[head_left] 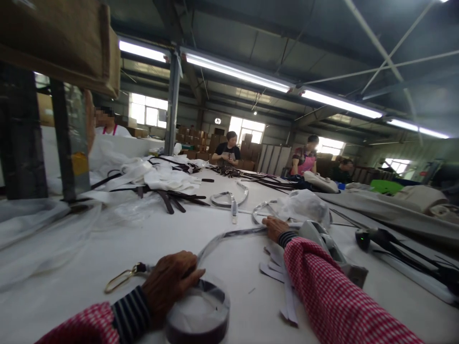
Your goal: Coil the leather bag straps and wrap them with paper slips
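Strap [244, 232] in clear film lies between two hands on a white table [247, 310]

At far left, a brown carton [60, 45] sits high above a dark metal post that bears a yellow patch [79, 163]; any wording on it is too blurred to read. Next come white wrapping [168, 177] in a loose heap and dark strips [175, 203] poking out from under it. Nearer, a gold-toned clip [120, 281] lies at the strap's left end, just beside the left hand [174, 282]. That hand is closed over the strap, its fingers curled, next to a roll [197, 317] with a dark lower band.

From there the strap bends up and runs across the middle of the table. Behind it lies a looped band [234, 208] with a pale tip, and on the far wall hangs a round clock [217, 121], its numerals too small to make out. The right hand [276, 228] has its fingers bent down on the strap; whether they pinch it, I cannot tell.

White paper strips [289, 296] lie below the right wrist. Beyond the forearm stand a pale grey device [319, 236] and, behind it, a clear plastic bag [304, 206]. Farther right, a black tool [373, 237] shows a green light.
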The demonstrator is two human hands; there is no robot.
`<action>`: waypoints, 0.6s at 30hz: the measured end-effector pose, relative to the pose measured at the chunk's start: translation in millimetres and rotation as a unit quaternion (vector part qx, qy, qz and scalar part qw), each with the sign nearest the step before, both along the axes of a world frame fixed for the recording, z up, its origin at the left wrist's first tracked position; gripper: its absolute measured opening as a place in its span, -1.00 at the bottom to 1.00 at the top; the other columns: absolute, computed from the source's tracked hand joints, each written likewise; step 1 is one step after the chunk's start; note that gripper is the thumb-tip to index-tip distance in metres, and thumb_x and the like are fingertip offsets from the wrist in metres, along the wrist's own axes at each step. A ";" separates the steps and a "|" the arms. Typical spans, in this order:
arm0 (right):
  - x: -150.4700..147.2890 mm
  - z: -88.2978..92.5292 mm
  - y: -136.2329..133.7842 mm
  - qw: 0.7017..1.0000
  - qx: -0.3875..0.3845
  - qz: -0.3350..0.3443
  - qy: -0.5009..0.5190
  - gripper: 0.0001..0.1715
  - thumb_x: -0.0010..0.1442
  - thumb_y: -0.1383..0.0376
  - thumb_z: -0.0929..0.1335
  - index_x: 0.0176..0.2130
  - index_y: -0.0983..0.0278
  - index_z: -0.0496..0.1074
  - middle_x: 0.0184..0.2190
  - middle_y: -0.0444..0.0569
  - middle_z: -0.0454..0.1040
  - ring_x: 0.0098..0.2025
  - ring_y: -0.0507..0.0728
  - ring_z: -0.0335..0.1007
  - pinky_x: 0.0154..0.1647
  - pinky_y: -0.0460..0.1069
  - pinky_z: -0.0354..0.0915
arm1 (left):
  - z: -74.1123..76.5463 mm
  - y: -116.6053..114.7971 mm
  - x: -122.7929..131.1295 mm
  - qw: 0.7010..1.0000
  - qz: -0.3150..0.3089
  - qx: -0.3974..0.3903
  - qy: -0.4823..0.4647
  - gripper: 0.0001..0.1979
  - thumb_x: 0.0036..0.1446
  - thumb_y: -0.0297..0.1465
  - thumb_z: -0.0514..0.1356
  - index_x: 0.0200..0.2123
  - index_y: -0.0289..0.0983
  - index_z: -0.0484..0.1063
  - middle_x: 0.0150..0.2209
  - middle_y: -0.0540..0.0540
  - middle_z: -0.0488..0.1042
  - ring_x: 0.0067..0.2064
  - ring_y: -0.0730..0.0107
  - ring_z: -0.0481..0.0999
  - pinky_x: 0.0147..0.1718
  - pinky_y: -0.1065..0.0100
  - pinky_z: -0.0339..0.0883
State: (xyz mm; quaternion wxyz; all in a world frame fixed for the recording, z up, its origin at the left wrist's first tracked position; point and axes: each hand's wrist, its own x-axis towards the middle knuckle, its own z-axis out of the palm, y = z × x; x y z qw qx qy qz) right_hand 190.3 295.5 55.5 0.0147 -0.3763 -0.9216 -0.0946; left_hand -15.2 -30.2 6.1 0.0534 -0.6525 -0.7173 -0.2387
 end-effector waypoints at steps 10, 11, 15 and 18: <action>-4.3 0.1 -9.0 0.996 0.072 -0.016 0.057 -0.77 0.28 0.38 0.27 -0.21 0.25 0.52 -0.07 0.07 0.49 -0.13 0.18 0.49 -0.21 0.00 0.23 | 4.3 -0.8 3.7 1.000 0.002 0.005 0.003 -0.64 0.34 -0.15 0.05 -0.45 -0.22 0.31 -0.44 0.01 0.43 -0.37 0.33 0.43 -0.35 0.31 0.12; -4.0 4.8 -8.1 0.993 0.081 -0.022 0.079 -0.78 0.29 0.35 0.26 -0.23 0.25 0.52 -0.08 0.05 0.49 -0.13 0.17 0.49 -0.21 -0.01 0.22 | 4.5 -1.0 3.6 1.000 0.001 0.005 0.001 -0.64 0.34 -0.15 0.05 -0.45 -0.22 0.32 -0.44 0.01 0.43 -0.37 0.33 0.43 -0.35 0.31 0.12; 8.5 38.3 3.1 0.973 0.120 -0.070 0.186 -0.76 0.29 0.26 0.26 -0.21 0.25 0.50 -0.10 0.05 0.50 -0.14 0.16 0.46 -0.23 -0.01 0.21 | 6.8 -1.1 3.0 1.000 -0.004 -0.002 -0.003 -0.63 0.35 -0.15 0.04 -0.45 -0.22 0.32 -0.43 0.00 0.44 -0.35 0.32 0.45 -0.34 0.32 0.14; 36.0 70.6 13.7 0.946 0.153 -0.102 0.266 -0.75 0.26 0.23 0.25 -0.20 0.26 0.49 -0.13 0.06 0.51 -0.14 0.19 0.44 -0.22 -0.01 0.21 | 7.6 -0.4 2.3 1.000 -0.004 -0.005 0.002 -0.62 0.36 -0.15 0.01 -0.45 -0.22 0.32 -0.42 -0.01 0.44 -0.36 0.31 0.46 -0.35 0.31 0.14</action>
